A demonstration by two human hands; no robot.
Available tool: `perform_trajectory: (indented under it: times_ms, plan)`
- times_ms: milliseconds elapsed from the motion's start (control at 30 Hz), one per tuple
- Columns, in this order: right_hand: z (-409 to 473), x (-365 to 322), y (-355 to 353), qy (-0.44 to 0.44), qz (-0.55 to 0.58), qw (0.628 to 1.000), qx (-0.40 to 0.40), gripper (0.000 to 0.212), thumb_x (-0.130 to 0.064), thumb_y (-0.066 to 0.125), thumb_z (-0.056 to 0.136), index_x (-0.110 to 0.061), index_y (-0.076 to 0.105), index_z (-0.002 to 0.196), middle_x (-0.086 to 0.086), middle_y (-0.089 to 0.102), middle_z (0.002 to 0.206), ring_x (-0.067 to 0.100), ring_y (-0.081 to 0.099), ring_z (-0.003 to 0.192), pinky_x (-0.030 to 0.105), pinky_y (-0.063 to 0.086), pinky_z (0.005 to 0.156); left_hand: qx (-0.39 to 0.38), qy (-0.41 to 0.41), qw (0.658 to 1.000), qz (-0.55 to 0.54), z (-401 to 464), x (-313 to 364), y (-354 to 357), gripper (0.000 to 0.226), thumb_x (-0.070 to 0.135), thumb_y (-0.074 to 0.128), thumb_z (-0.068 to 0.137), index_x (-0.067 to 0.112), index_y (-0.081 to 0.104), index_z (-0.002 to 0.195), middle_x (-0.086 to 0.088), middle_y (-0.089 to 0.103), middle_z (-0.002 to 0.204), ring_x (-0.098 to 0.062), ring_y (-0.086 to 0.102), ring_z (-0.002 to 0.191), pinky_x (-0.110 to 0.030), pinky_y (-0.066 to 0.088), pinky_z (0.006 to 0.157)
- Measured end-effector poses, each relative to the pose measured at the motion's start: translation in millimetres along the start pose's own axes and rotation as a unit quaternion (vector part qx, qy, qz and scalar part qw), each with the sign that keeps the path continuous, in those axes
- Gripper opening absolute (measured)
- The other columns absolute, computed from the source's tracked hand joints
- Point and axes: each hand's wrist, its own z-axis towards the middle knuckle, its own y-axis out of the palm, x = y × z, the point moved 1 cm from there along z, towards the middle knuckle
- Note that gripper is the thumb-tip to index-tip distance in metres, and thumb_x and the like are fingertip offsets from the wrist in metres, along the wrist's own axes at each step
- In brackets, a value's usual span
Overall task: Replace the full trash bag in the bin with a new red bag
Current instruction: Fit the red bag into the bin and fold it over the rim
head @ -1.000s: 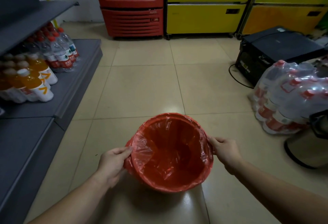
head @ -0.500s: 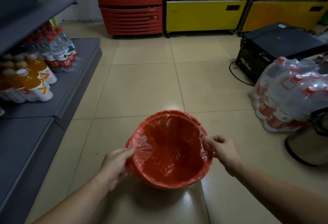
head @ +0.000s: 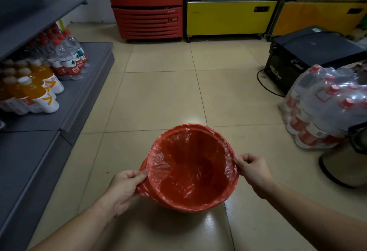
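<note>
Two hands at the bin (head: pixel 178 205), on the tiled floor (head: pixel 158 95): left hand (head: pixel 124 188) pinching the red bag (head: pixel 190 171) at its left edge, right hand (head: pixel 253 170) pinching the film at the right rim. Bag lines the bin, folded over the rim. Shelf (head: pixel 65 99) to the left with orange drink bottles (head: pixel 37 93) and water bottles (head: pixel 67 56); wrapped bottle pack (head: pixel 325 107) to the right; red cooler (head: pixel 147 4) and yellow cooler (head: pixel 232 2) at the far wall

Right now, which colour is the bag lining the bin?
Red, translucent plastic: the bag shows best in the head view, its only view.
</note>
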Motion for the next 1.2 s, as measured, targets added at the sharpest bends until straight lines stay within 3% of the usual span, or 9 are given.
perform_trajectory:
  times_ms: [133,267,367,500,667,800,933,1033,1200]
  plan:
    - [-4,2,0,0.012,0.065,0.997,-0.039,0.032,-0.028,0.066,0.092,-0.004,0.061,0.071,0.01,0.062,0.061,0.017,0.058,0.057,0.033,0.054,0.062,0.004,0.014,1.0,0.013,7,-13,-7,0.005,0.002,0.071,0.087,-0.003,0.07,0.086,-0.017,0.074,0.073,-0.018,0.069,0.053,-0.027,0.054,0.046]
    - [-3,2,1,0.012,0.074,0.996,-0.048,0.031,-0.027,0.065,0.093,-0.006,0.06,0.071,0.007,0.061,0.059,0.015,0.058,0.055,0.029,0.054,0.059,0.015,0.056,0.993,0.108,14,-21,-10,0.01,-0.001,0.074,0.084,0.005,0.075,0.092,-0.015,0.077,0.086,-0.022,0.074,0.073,-0.029,0.059,0.059]
    - [0,5,1,0.007,0.058,0.997,-0.042,0.03,-0.025,0.064,0.094,-0.005,0.06,0.072,0.005,0.061,0.058,0.014,0.058,0.055,0.029,0.055,0.06,0.032,0.074,0.977,0.198,16,-21,-6,0.014,0.0,0.076,0.082,0.01,0.076,0.092,-0.011,0.078,0.083,-0.022,0.075,0.069,-0.034,0.061,0.064]
    - [2,13,0,0.01,0.028,0.999,-0.034,0.029,-0.021,0.064,0.095,-0.005,0.06,0.071,0.01,0.062,0.061,0.016,0.058,0.057,0.033,0.054,0.063,0.061,0.086,0.962,0.252,16,-20,2,0.008,0.004,0.073,0.086,0.01,0.077,0.087,-0.004,0.079,0.076,-0.018,0.075,0.065,-0.029,0.058,0.06]
    - [-3,7,-2,0.022,-0.016,0.999,-0.026,0.031,-0.025,0.068,0.092,0.004,0.062,0.081,0.015,0.065,0.069,0.02,0.06,0.063,0.039,0.052,0.066,0.053,0.09,0.963,0.249,8,-12,3,0.012,0.01,0.069,0.091,0.017,0.078,0.09,0.001,0.08,0.083,-0.018,0.076,0.076,-0.031,0.059,0.069]
    - [-14,-8,-9,0.066,-0.021,0.997,-0.016,0.029,-0.038,0.06,0.095,-0.009,0.065,0.095,0.011,0.069,0.088,0.02,0.062,0.078,0.036,0.05,0.068,0.042,0.084,0.975,0.201,-3,2,2,0.016,0.022,0.059,0.099,0.031,0.072,0.101,0.008,0.075,0.098,-0.009,0.065,0.082,-0.024,0.051,0.069]
    - [-42,-4,-6,0.163,-0.014,0.983,-0.087,0.035,-0.049,0.056,0.093,-0.019,0.063,0.109,0.006,0.067,0.104,0.027,0.065,0.093,0.038,0.055,0.07,-0.026,0.041,0.987,0.155,-25,-5,2,0.03,0.013,0.065,0.094,0.031,0.065,0.118,0.009,0.073,0.103,-0.006,0.064,0.096,-0.025,0.045,0.074]
    - [-60,3,1,0.185,0.017,0.973,-0.135,0.033,-0.045,0.052,0.096,-0.019,0.069,0.107,0.008,0.072,0.105,0.027,0.069,0.093,0.037,0.057,0.071,-0.069,0.053,0.978,0.189,-41,-12,2,0.034,0.005,0.075,0.084,0.032,0.07,0.105,0.004,0.076,0.09,-0.009,0.07,0.085,-0.021,0.048,0.074]
    - [-63,9,4,0.168,0.07,0.976,-0.116,0.023,-0.024,0.053,0.099,-0.006,0.066,0.106,0.015,0.074,0.1,0.023,0.065,0.087,0.037,0.051,0.076,-0.039,0.109,0.937,0.331,-43,-10,0,0.021,0.028,0.085,0.077,0.033,0.072,0.092,0.003,0.051,0.109,-0.013,0.052,0.102,-0.031,0.04,0.092]
